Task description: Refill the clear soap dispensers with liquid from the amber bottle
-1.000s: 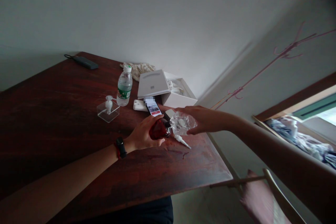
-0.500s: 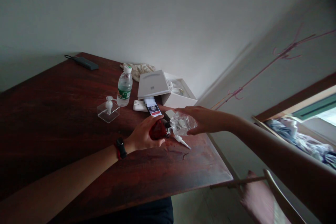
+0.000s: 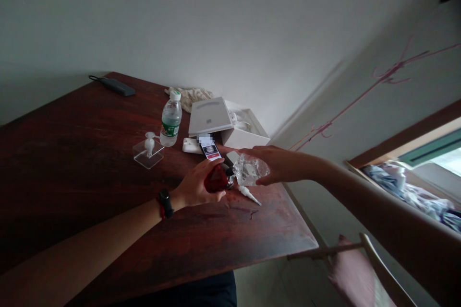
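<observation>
My left hand (image 3: 196,186) is wrapped round a red bottle (image 3: 216,178), tilted on its side with its dark neck pointing right. That neck meets the mouth end of a crumpled-looking clear plastic bottle (image 3: 248,169), which my right hand (image 3: 272,163) grips from the far side. Whether liquid is passing between them is too small to tell. Just below the clear bottle, a white pump head (image 3: 249,195) lies on the dark wooden table (image 3: 180,249). Further left, another white pump (image 3: 149,144) stands upright on a clear square piece.
A water bottle (image 3: 171,120) with a green label stands behind my left hand. Beyond my hands are a phone (image 3: 210,149), a white case (image 3: 192,146), an open white box (image 3: 248,139) and a cloth (image 3: 190,97). A dark device (image 3: 117,86) lies back left.
Both hands keep nearly the same pose, with the red bottle still tipped against the clear one. The view has shifted very slightly.
</observation>
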`<act>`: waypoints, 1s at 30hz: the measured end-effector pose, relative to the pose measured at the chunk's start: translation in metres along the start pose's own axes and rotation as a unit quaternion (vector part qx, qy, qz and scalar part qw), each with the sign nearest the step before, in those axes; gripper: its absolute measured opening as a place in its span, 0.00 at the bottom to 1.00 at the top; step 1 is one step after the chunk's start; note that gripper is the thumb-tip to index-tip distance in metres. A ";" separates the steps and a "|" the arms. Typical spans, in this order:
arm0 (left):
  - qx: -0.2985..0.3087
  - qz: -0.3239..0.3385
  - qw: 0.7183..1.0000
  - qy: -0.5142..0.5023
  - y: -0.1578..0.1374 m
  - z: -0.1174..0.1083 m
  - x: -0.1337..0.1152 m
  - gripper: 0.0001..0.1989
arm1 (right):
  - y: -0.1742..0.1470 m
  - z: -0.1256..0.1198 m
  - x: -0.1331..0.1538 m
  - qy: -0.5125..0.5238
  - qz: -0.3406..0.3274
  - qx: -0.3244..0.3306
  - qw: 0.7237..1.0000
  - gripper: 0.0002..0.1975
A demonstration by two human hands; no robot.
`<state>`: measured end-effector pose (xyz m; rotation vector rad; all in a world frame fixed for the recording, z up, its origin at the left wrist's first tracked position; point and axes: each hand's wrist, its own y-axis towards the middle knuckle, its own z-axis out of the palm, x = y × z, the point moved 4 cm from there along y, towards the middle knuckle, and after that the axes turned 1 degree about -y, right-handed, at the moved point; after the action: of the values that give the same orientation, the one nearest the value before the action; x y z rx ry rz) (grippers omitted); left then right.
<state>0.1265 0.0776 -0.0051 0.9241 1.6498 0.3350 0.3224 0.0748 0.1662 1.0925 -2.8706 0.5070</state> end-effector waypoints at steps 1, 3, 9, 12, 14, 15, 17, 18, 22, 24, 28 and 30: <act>0.001 0.001 1.000 0.000 0.000 0.000 0.001 0.44 | 0.000 0.000 0.001 0.000 -0.004 0.000 1.000 0.52; 0.004 0.000 1.000 0.002 -0.001 0.001 0.003 0.44 | 0.001 -0.001 0.001 -0.003 -0.003 0.006 1.000 0.52; 0.005 -0.001 1.000 0.008 -0.001 0.002 0.004 0.43 | 0.002 -0.002 0.003 -0.002 0.002 0.009 1.000 0.52; 0.004 0.010 1.000 -0.007 -0.001 0.002 0.002 0.45 | 0.002 -0.002 0.003 -0.004 0.002 0.007 1.000 0.52; 0.004 0.004 1.000 -0.007 0.000 0.002 0.002 0.44 | 0.003 -0.003 0.004 -0.004 -0.009 0.007 1.000 0.52; 0.005 -0.001 1.000 -0.004 0.000 0.002 0.002 0.43 | 0.003 -0.003 0.004 -0.003 -0.015 0.006 1.000 0.53; 0.004 -0.010 1.000 0.002 -0.001 0.001 0.002 0.41 | 0.004 -0.004 0.004 -0.005 -0.020 0.007 1.000 0.54; 0.004 -0.012 1.000 0.004 -0.001 0.001 0.003 0.40 | 0.004 -0.004 0.003 -0.007 -0.019 0.007 1.000 0.54; 0.002 -0.009 1.000 0.006 -0.001 0.001 0.004 0.39 | 0.005 -0.004 0.003 -0.010 -0.018 0.012 1.000 0.53; 0.001 -0.009 1.000 0.007 -0.001 0.001 0.004 0.39 | 0.005 -0.004 0.004 -0.009 -0.019 0.015 1.000 0.53; 0.001 -0.008 1.000 0.004 -0.001 0.002 0.005 0.40 | 0.006 -0.005 0.005 -0.009 -0.020 0.013 1.000 0.54; 0.001 -0.008 1.000 -0.001 -0.001 0.003 0.006 0.41 | 0.006 -0.005 0.005 -0.006 -0.026 0.011 1.000 0.53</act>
<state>0.1283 0.0806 -0.0110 0.9120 1.6553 0.3234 0.3139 0.0769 0.1698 1.1752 -2.8446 0.5327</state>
